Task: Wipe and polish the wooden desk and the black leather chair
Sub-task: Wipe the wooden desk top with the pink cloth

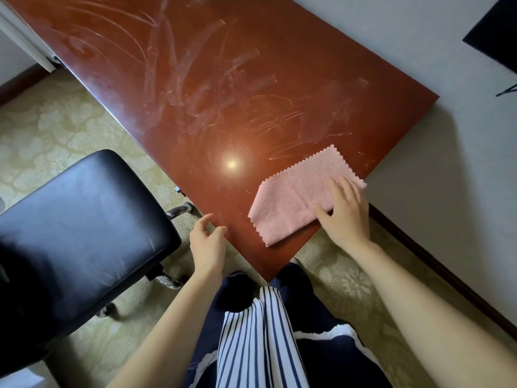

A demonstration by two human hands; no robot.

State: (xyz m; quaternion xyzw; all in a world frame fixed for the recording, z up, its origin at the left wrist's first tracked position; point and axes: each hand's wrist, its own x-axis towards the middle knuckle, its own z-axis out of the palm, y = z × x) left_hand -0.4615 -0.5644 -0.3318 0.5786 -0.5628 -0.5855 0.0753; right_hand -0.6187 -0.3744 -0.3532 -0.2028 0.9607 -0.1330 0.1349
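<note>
— Striped clothing [251, 340] is filling the bottom of the view, with both bare forearms reaching out past it. What are the hands doing?

— The right hand [345, 217] is lying flat on a pink cloth [291, 200], fingers straight and spread, pressing it onto the tabletop [223, 93]. It is covering the cloth's near right part.

— And the cloth itself?

— It is lying folded by the tabletop's near corner, zigzag-cut edges showing, most of it stretching out to the left of that hand.

— Where is the left hand [208, 245] sitting?

— It is hovering at the tabletop's near edge, left of the cloth and apart from it, fingers loosely curled and holding nothing. Whether its fingertips are touching the wood, I cannot tell.

— The surface?

— Reddish wood, showing pale smeared streaks across its far part.

— The chair?

— A black leather chair [81, 219] is standing on patterned carpet [56, 121], left of the left hand and beside the tabletop's edge.
</note>
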